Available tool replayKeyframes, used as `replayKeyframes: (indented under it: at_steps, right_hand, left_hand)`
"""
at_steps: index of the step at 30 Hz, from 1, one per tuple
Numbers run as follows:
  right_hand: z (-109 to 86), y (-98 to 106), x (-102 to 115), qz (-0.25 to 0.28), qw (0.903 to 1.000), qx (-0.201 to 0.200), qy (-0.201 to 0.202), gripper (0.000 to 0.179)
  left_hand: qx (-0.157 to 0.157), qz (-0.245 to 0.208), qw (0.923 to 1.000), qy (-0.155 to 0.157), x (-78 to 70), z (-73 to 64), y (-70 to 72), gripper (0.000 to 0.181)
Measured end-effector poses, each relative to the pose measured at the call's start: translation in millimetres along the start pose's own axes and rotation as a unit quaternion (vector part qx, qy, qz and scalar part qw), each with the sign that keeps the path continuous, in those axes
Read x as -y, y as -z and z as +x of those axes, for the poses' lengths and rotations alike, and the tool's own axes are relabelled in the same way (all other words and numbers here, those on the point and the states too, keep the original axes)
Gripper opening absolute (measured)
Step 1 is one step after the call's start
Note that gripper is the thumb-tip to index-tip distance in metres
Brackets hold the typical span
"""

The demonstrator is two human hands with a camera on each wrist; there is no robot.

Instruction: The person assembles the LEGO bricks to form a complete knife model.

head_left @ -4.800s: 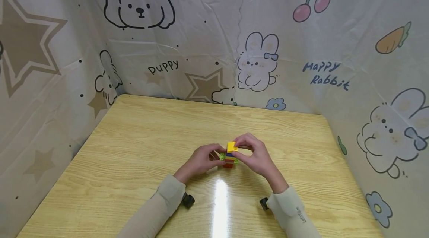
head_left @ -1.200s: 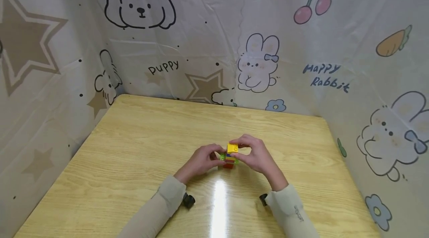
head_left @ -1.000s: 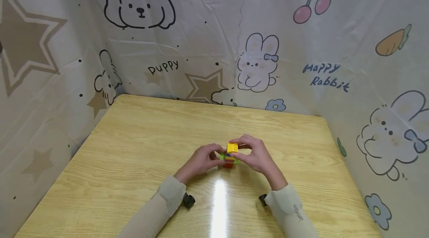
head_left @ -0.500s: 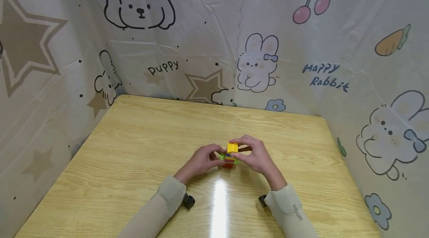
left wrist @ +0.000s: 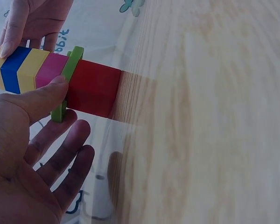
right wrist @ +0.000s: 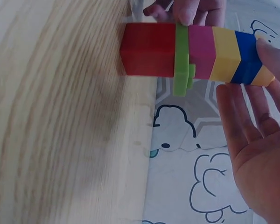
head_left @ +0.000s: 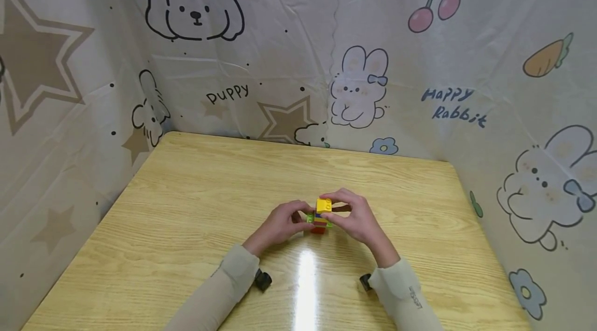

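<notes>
A short tower of building blocks stands upright on the wooden table. From the bottom it has a red block (right wrist: 149,49), a flat green plate (right wrist: 181,60) that juts out sideways, then a magenta block (left wrist: 50,69), a yellow block (right wrist: 225,53), a blue block (left wrist: 14,70) and a yellow top block (head_left: 324,205) with studs. My left hand (head_left: 280,223) steadies the tower from the left, thumb and index finger at the green plate and magenta block. With thumb and fingertips my right hand (head_left: 354,215) pinches the yellow top block.
The wooden table (head_left: 224,181) extends around the tower on all sides. A printed cloth (head_left: 280,36) hangs behind it and along both sides. Each wrist carries a small black camera (head_left: 263,281), close to the tabletop.
Over the last few seconds the yellow top block has tipped slightly, so more of its studs show. My right fingers have shifted a little on it; my left hand has stayed put.
</notes>
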State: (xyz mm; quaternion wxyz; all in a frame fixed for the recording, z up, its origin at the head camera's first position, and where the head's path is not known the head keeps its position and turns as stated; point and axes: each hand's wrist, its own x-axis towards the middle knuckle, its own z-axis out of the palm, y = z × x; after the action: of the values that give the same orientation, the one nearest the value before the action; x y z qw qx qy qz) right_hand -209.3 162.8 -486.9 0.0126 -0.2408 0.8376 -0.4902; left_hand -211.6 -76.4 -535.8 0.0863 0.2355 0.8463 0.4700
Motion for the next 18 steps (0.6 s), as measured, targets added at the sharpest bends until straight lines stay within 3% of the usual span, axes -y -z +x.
replayKeyframes:
  at_steps: [5, 11, 18]
  right_hand:
    - [-1.8, -1, 1, 0.017, 0.9997, 0.003, -0.018, 0.038]
    - [-4.5, -2, -10, 0.032, 0.9963, 0.032, -0.073, 0.057]
    - [-9.8, -8, -34, 0.015, 0.9911, 0.060, -0.118, 0.041]
  left_hand:
    - [0.001, 0.003, 1.0000, 0.003, -1.1, -0.3, 0.6, 0.029]
    - [0.004, 0.010, 0.9997, 0.021, -3.5, 1.1, 0.3, 0.027]
    - [0.004, 0.014, 0.9996, 0.024, -1.5, 0.8, -0.6, 0.028]
